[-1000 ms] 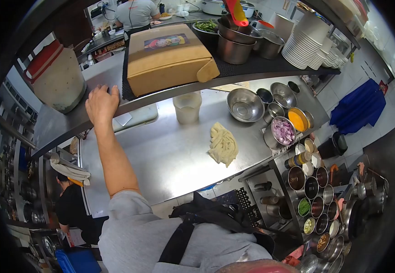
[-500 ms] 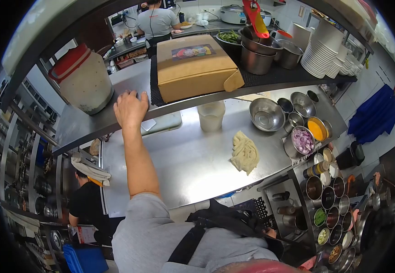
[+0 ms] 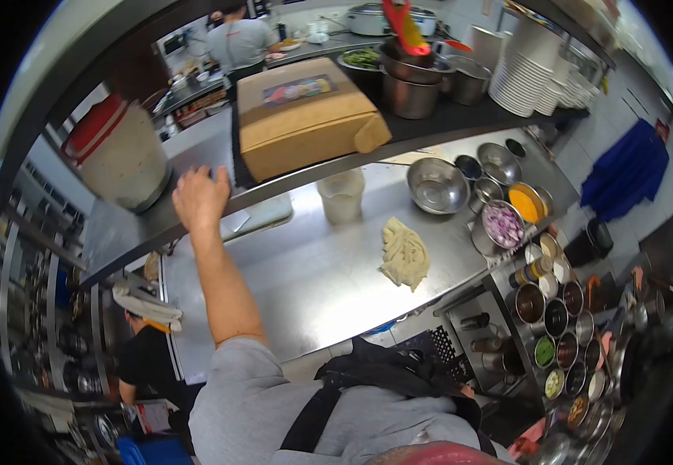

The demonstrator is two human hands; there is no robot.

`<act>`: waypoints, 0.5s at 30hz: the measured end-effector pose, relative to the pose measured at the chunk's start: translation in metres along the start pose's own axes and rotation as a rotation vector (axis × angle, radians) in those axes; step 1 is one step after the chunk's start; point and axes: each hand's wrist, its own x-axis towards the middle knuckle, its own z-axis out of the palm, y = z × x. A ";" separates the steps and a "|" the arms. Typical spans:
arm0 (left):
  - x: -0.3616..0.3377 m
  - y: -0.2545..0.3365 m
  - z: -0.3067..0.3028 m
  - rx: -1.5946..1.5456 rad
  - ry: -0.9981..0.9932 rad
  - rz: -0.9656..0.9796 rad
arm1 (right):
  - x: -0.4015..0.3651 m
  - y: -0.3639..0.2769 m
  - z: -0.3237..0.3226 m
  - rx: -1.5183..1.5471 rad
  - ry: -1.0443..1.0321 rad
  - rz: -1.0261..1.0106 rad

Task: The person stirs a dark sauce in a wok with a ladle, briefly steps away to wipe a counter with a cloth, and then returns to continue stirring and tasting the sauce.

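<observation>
My left hand rests on the front edge of the raised metal shelf, its fingers spread and nothing in them. To its left on the shelf stands a white bucket with a red rim, and to its right lies a closed cardboard box. Below, on the steel table, are a translucent container and a crumpled pale cloth. A whitish board lies partly under the shelf. My right hand cannot be made out.
Steel bowls, chopped purple onion and an orange-filled bowl stand at the table's right end. Stacked white bowls and pots are on the shelf. One person stands beyond it, another at lower left.
The view has shifted, so the shelf, box and table items appear further left. My left hand stays on the shelf edge, its fingers still apart.
</observation>
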 end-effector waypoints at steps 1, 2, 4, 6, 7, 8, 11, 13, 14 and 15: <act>0.002 -0.004 0.007 0.016 0.005 0.008 | -0.004 -0.022 -0.026 0.031 -0.052 -0.016; 0.003 -0.004 0.008 0.026 0.000 0.013 | -0.011 -0.048 -0.054 0.041 -0.043 0.011; 0.002 -0.003 0.005 0.027 -0.011 0.033 | -0.027 -0.090 -0.098 0.203 -0.062 0.112; 0.002 -0.001 0.002 0.033 -0.040 -0.004 | -0.003 -0.072 -0.085 0.263 0.084 0.076; 0.002 0.001 0.002 0.028 -0.042 0.008 | 0.000 -0.101 -0.133 0.375 0.062 0.131; 0.002 0.001 0.002 0.031 -0.050 -0.002 | 0.010 -0.103 -0.161 0.641 0.139 0.119; 0.003 0.001 0.004 0.053 -0.056 0.018 | -0.005 -0.144 -0.332 0.851 0.504 -0.195; 0.004 -0.001 0.004 0.047 -0.053 0.010 | -0.074 -0.193 -0.454 1.036 0.704 -0.559; 0.004 -0.003 0.004 0.077 -0.059 0.036 | -0.095 -0.205 -0.495 0.863 0.890 -0.983; 0.005 -0.002 0.005 0.050 -0.069 0.015 | -0.121 -0.213 -0.521 0.794 0.979 -1.146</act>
